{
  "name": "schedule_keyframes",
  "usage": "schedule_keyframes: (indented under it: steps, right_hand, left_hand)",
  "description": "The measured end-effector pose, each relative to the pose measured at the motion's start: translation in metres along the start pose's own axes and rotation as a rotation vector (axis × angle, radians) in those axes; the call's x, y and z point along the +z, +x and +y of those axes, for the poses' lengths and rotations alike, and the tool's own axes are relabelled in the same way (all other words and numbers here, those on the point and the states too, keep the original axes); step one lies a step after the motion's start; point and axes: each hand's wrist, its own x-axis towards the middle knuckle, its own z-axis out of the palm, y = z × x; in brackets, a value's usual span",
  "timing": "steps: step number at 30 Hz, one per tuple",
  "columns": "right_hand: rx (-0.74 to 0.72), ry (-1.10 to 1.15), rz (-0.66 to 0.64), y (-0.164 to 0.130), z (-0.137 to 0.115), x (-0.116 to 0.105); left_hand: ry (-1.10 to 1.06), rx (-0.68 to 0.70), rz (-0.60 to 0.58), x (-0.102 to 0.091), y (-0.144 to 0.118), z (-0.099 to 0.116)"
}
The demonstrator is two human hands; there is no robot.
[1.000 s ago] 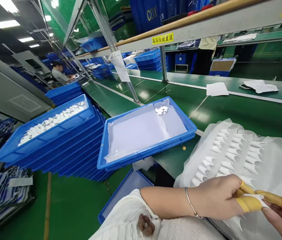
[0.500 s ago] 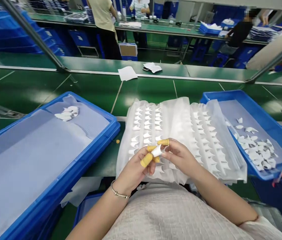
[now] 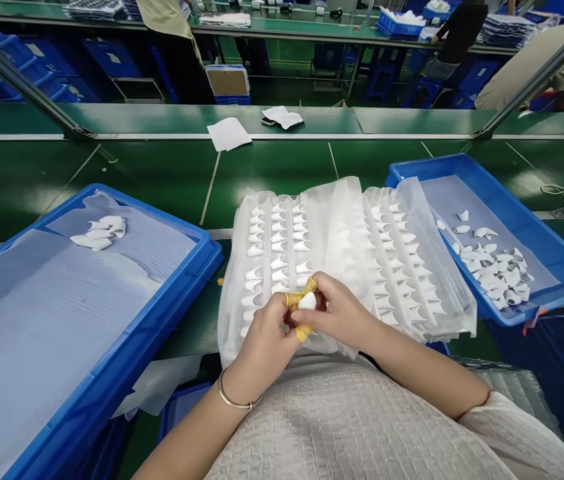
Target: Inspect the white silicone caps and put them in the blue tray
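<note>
Glossy blue plastic tray (image 3: 177,230), seemingly thin crinkly film sheet (image 3: 342,220).

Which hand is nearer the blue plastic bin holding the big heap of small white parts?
Right. The right hand lies left of that blue plastic bin, over the white sheet; the left hand is farther left.

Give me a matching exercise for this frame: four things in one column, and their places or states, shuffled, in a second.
Things:
1. small white part
2. left blue tray
3. right blue tray
4. plastic sheet of white parts

Places or states:
A. holds a loose heap of many white parts
B. pinched between the left hand and the right hand
C. lies on the green bench between the two trays
D. holds only a few white parts in a far corner

Pairs: 1-B, 2-D, 3-A, 4-C
</note>
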Motion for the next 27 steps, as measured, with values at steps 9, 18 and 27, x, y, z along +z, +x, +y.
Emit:
schedule_keyframes:
  steps: [9,18,27]
  right_hand:
    - [0.106,0.303,0.015,0.01,0.002,-0.011]
    - [0.053,0.208,-0.16,0.004,-0.001,-0.02]
    - [-0.118,0.241,-0.16,0.005,0.007,-0.027]
  left_hand:
    - [-0.113,0.01,-0.084,0.002,-0.003,-0.006]
    - [-0.083,0.031,-0.052,0.003,-0.001,-0.015]
    - [-0.629,-0.148,-0.127,0.001,0.006,0.007]
